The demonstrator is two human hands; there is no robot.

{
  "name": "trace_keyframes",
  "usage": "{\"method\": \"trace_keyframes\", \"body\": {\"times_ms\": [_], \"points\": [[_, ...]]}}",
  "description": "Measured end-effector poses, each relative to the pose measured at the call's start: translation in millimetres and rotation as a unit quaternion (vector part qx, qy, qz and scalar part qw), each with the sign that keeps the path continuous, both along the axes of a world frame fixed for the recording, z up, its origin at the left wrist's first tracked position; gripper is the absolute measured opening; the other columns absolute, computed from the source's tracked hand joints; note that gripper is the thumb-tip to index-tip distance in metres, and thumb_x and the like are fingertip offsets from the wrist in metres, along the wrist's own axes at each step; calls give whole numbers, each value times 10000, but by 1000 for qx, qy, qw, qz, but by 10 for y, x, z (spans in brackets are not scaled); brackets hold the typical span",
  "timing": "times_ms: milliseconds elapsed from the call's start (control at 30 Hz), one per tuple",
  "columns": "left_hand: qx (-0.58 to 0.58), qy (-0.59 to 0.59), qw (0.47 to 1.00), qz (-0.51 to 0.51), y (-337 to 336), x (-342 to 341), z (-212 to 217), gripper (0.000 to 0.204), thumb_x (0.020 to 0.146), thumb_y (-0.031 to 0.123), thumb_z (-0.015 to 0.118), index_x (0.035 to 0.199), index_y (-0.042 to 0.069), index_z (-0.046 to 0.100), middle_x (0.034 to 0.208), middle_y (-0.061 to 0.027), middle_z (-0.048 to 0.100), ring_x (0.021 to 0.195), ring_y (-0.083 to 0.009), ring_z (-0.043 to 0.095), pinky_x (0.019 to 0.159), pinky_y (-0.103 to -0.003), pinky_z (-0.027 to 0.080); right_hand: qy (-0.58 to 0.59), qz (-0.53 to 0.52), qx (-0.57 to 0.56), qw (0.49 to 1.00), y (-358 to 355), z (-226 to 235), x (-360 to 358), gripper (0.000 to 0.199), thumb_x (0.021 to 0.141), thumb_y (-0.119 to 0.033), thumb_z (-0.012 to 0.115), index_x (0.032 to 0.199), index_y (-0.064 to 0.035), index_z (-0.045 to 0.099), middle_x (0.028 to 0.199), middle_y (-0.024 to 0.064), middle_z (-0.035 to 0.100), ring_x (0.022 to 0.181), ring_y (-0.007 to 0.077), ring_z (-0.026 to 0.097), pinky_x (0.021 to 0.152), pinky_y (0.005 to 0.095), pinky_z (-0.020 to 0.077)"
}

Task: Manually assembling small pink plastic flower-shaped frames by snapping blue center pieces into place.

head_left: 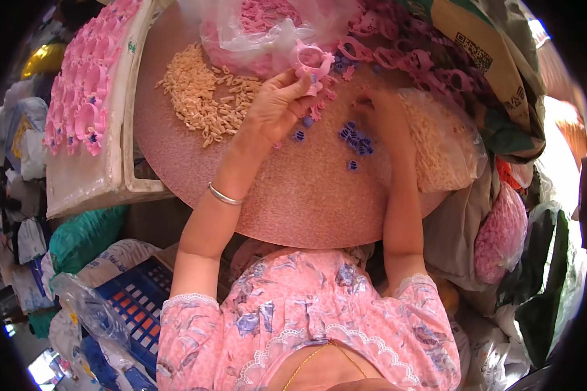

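Left hand (pixel 277 104) pinches a pink ring piece (pixel 312 62) at twelve o'clock while right hand (pixel 378 107), its grip hidden, reaches the blue beads (pixel 355 140) on the surface (pixel 306 195).

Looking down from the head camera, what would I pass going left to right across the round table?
White foam tray of finished pink pieces → heap of beige plastic bits → left hand holding a pink ring-shaped piece → small blue beads → right hand → clear bag of beige bits.
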State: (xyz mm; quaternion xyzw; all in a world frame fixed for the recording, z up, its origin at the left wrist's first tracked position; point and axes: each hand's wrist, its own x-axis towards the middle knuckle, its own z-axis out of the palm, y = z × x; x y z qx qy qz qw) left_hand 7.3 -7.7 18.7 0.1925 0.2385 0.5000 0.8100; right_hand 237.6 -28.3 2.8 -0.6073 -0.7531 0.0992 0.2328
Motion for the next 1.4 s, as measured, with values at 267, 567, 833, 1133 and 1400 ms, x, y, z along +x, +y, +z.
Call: {"method": "trace_keyframes", "body": {"times_ms": [267,567,833,1133,1400], "points": [[84,82,992,-46,-65,-4,-42,235,886,8,591,1116,-29,560,1018,-90,639,869,-177,648,746,-278,537,556,-24,3,831,-59,351,-381,148,896,-50,583,1041,-68,608,931,51,633,748,139,569,664,258,473],[189,237,953,-14,-152,108,23,274,928,69,570,1195,5,565,975,3,627,782,-41,555,670,-178,461,550,76,64,829,-155,397,-567,234,864,49,595,1057,-19,482,976,84,602,845,143,615,784,271,510],[216,281,935,23,-122,153,-144,195,875,35,619,1068,10,630,849,56,567,782,-31,470,701,-195,419,320,98,231,914,-166,323,-615,240,785,9,679,984,-27,550,988,62,615,989,162,562,875,297,424],[279,382,881,11,-178,122,-36,317,901,35,582,1217,12,564,962,29,607,854,-49,530,757,-211,458,118,45,297,946,-153,336,-606,169,707,-110,752,849,-82,666,1288,89,519,1148,259,451,983,365,305],[305,432,845,79,-199,140,-16,286,893,28,586,1176,-6,576,909,32,601,811,-46,521,719,-212,455,105,72,307,943,-156,420,-585,204,708,-226,766,818,-81,672,1358,92,480,1256,301,356,1004,392,278]]}}
